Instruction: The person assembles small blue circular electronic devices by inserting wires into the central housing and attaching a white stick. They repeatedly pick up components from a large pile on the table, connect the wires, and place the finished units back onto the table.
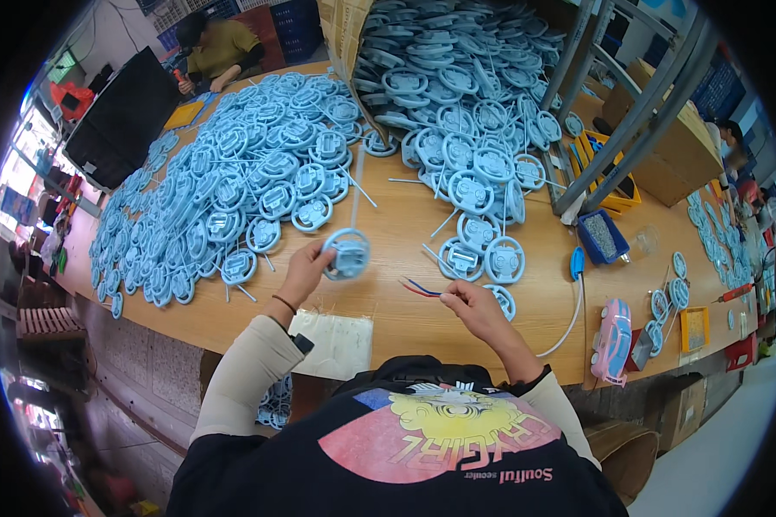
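My left hand (305, 270) grips the rim of a light-blue plastic toy steering wheel (348, 256), slightly blurred and held above the table. A pale straight strip, smeared by motion, rises from the wheel. My right hand (476, 312) pinches thin wires (420, 288), one red and one blue, whose loose ends point toward the held wheel without touching it. Just beyond my right hand lie more of the same light-blue wheels (503, 260). A white sheet (341, 343) lies at the table's front edge below my left hand.
Large piles of light-blue wheels (233, 181) cover the table's left and far middle, some beside a cardboard sheet (345, 39). On the right stand a metal frame (636, 112), a blue bin of small parts (602, 237) and a pink toy car (612, 340). A person (220, 52) sits at far left.
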A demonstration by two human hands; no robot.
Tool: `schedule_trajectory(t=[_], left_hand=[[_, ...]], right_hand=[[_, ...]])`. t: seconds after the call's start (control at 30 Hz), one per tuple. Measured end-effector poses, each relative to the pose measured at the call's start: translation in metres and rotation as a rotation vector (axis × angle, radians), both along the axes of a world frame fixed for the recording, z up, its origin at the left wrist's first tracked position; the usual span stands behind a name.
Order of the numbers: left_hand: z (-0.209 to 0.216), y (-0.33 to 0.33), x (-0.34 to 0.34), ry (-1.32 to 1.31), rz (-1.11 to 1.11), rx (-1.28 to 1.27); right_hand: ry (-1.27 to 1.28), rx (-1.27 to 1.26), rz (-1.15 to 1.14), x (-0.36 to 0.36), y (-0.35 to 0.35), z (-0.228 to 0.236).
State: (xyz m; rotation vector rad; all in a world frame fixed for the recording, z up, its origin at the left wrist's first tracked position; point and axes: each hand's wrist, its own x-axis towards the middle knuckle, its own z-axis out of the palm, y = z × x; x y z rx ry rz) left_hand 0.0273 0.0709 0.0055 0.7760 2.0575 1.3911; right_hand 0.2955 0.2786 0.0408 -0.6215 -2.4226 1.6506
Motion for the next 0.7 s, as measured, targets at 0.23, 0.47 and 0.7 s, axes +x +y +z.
schedule_trajectory(t=[0.23, 0.47, 0.7], left_hand=[[0.042, 0.033, 0.073, -0.485, -0.074, 0.126], [0.033, 0.053, 0.094, -0.653, -0.065, 0.18], [0.027, 0.056, 0.089, -0.734, -0.155, 0.183]], right_hand=[[-0.013, 0.155, 0.065, -0.001, -0.005, 0.015], [-0.016, 0.077, 0.001, 0.006, 0.0, 0.01], [0.01, 0.056, 0.052, 0.008, 0.009, 0.008]])
